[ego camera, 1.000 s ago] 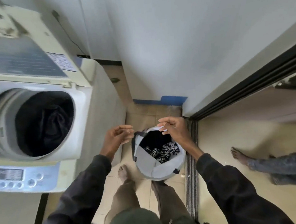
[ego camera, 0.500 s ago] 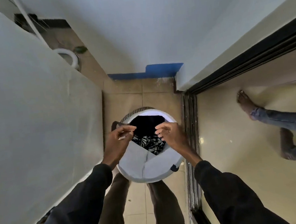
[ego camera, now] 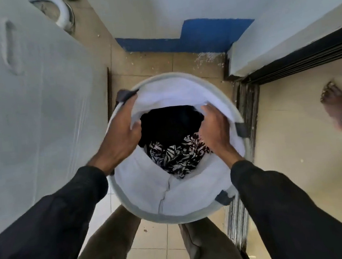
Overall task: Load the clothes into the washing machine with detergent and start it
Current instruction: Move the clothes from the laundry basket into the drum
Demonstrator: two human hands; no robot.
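Note:
A round white fabric laundry basket [ego camera: 142,191] stands on the tiled floor between my feet. Inside lie a black garment [ego camera: 170,123] and a black-and-white leaf-print garment [ego camera: 175,156]. My left hand [ego camera: 117,137] grips the white inner liner at the basket's left side. My right hand [ego camera: 213,132] holds the liner at the right side, fingers curled over its edge above the clothes. The washing machine's white side panel [ego camera: 38,110] fills the left of the view; its drum and controls are out of sight.
A white hose [ego camera: 62,9] curves behind the machine at top left. A blue-skirted white wall [ego camera: 198,34] closes the far end. A dark sliding-door track [ego camera: 245,109] runs along the right, and another person's bare foot [ego camera: 333,102] stands beyond it.
The view has dropped closer over the basket, and the machine's drum has left the frame. Both hands have gone from pinching the liner's top to gripping its edges and spreading the opening wider.

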